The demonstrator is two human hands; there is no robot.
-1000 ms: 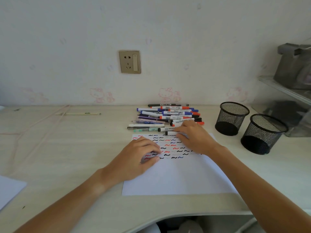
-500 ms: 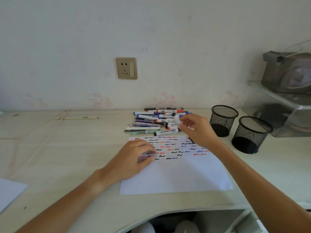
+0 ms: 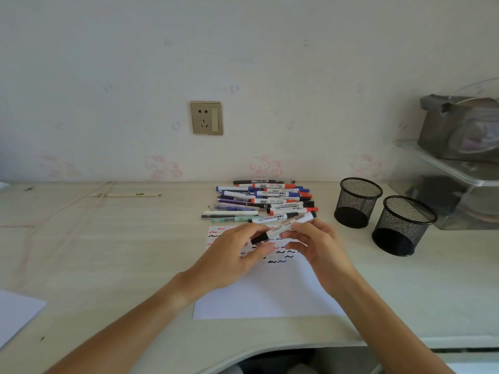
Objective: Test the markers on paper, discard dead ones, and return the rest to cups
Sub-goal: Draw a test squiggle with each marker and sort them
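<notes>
We hold one marker [image 3: 280, 230] over the paper [image 3: 270, 292], just in front of the pile [image 3: 262, 201]: left hand [image 3: 237, 259] pinches its black cap end, right hand [image 3: 318, 247] grips the barrel. We should pull straight apart and keep the cap pinched.

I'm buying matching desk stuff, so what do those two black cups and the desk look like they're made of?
The two black mesh cups look like matte painted wire mesh, since you can see through the walls. The pale desk looks like wood-grain laminate, judging by its streaks and smooth rounded edge.
</notes>
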